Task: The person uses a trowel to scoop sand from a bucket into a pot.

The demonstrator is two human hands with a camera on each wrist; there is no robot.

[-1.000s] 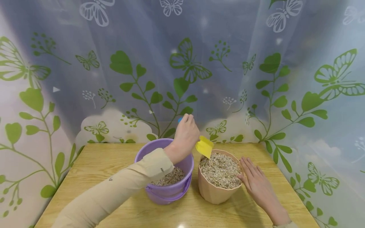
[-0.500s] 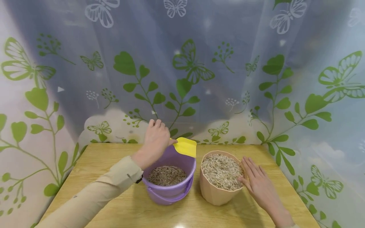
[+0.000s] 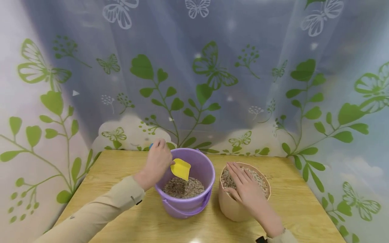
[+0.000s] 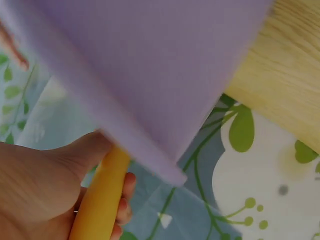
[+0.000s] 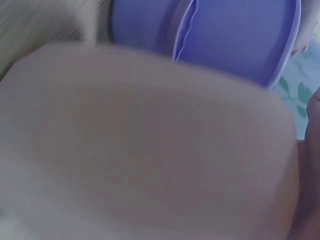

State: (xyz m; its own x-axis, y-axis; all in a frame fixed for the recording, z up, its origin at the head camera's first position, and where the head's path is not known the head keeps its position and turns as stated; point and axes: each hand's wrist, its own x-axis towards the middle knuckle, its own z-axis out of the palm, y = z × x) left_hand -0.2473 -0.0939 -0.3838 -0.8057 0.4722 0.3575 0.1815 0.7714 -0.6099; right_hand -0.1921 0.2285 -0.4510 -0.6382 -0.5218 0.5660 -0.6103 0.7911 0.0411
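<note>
My left hand (image 3: pixel 158 161) grips the yellow handle (image 4: pixel 102 195) of a small toy shovel (image 3: pixel 181 169) at the purple bucket's left rim. The shovel's blade tilts down inside the bucket (image 3: pixel 204 163), above a low layer of gravel-like grains (image 3: pixel 194 189). Beside the bucket stands a peach faceted pot (image 3: pixel 228 204), filled near its rim with similar grains (image 3: pixel 260 184). Over the pot lies my right hand (image 3: pixel 247 189), fingers straight and overlapping the grains. The right wrist view is mostly filled by the blurred pot wall (image 5: pixel 150 150).
Both containers stand on a wooden table (image 3: pixel 127 209), with the bucket's purple handle (image 3: pixel 188 213) hanging down in front. Behind the table's back edge hangs a curtain (image 3: pixel 179 81) printed with leaves and butterflies.
My left hand has moved left with the shovel, from over the pot to the bucket, where its blade has lowered inside. My right hand has shifted from the pot's right side to over its top.
</note>
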